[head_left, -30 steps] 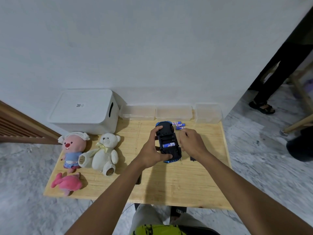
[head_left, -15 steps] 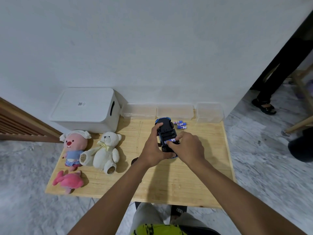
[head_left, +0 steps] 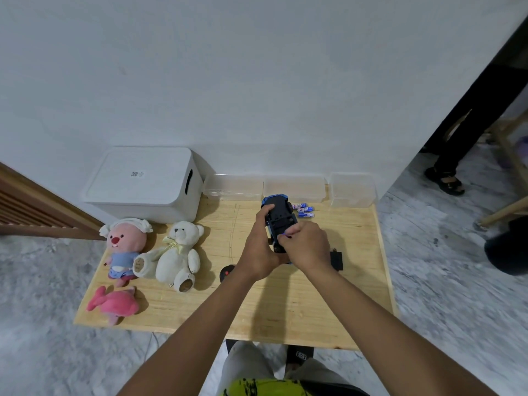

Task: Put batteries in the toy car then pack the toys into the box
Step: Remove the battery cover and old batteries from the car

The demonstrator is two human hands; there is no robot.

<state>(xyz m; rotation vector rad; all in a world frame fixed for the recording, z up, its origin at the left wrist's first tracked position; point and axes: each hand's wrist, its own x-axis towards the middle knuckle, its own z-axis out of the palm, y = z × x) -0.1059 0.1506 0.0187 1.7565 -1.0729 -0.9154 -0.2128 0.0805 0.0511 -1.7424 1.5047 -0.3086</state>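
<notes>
While the toy car [head_left: 278, 218] lay upside down, its dark underside up and its blue body showing at the far end, both hands worked on it above the middle of the wooden bench [head_left: 285, 310]. The left hand [head_left: 258, 250] was wrapped around the car's left side, thumb hooked over the far part of the chassis. The right hand [head_left: 307, 247] was bunched at the near end of the underside, fingertips pinched on something small with a glimpse of blue; whether that was a battery could not be told. Three loose batteries [head_left: 305, 210] lay just beyond the car, near the row of clear containers [head_left: 294, 187] against the wall. A black cover piece [head_left: 336, 260] rested on the bench just right of the right wrist, and a dark remote [head_left: 227, 274] peeked out beside the left wrist. On the left side sat a pink-faced plush [head_left: 123, 247], a white teddy bear [head_left: 177, 252] and a pink dolphin plush [head_left: 114, 305], all in front of the closed white box [head_left: 143, 184].
</notes>
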